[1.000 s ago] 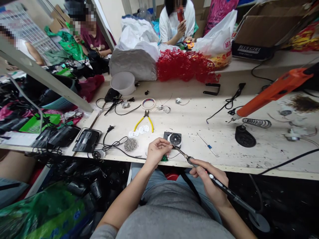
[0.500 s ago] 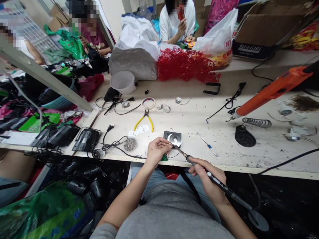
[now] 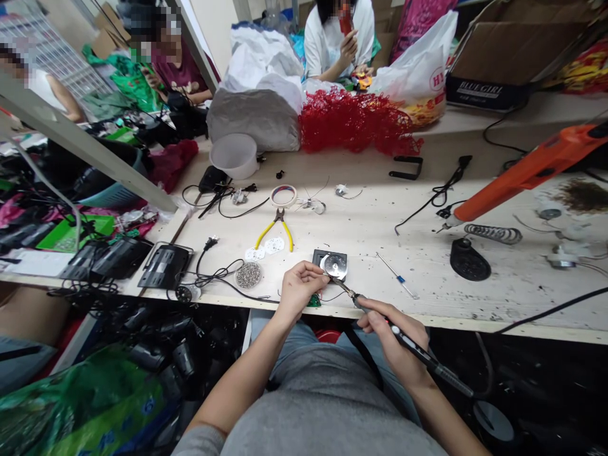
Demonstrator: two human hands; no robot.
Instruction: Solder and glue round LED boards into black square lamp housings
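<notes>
My right hand is wrapped around the handle of a soldering iron. The iron's tip meets the lower edge of a small black square unit that carries a shiny round metal disc. At the disc's lower left, the fingertips of my left hand are pinched together; what they hold is too small to make out. Below those fingers, a green circuit board lies at the table's front edge, partly covered by my hand. A thin dark wire runs beside it.
Yellow-handled cutters, a tape roll and a dish of screws lie left. A small blue-marked screwdriver is right of the unit. An orange power screwdriver hangs beside a coiled iron stand. Co-workers sit opposite.
Both hands keep nearly the same pose at the unit, the soldering iron's tip still at its lower edge. The view has shifted very slightly.
</notes>
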